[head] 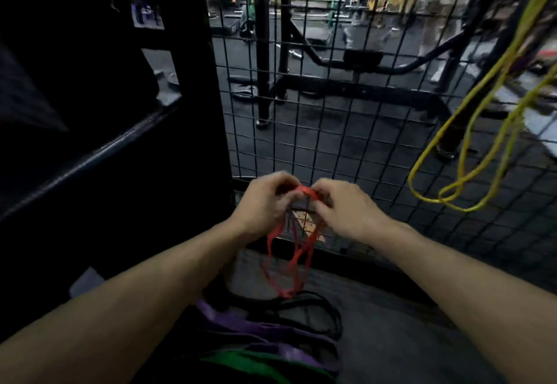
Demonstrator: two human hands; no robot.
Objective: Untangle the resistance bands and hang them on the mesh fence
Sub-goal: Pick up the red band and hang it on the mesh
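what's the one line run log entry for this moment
phase: untangling | left hand + right hand: pinching red band | yellow band: hung on mesh fence | purple, black, green bands: on floor

The dark floor [391, 317] carries a black band [316, 308], a purple band [241, 326] and a green band [250, 365], heaped together.

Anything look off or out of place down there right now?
The red band pinched between the left hand and right hand hangs in twisted, crossed loops. Purple, black and green bands lie heaped on the floor. Only the yellow band hangs at the mesh fence. No damage visible.
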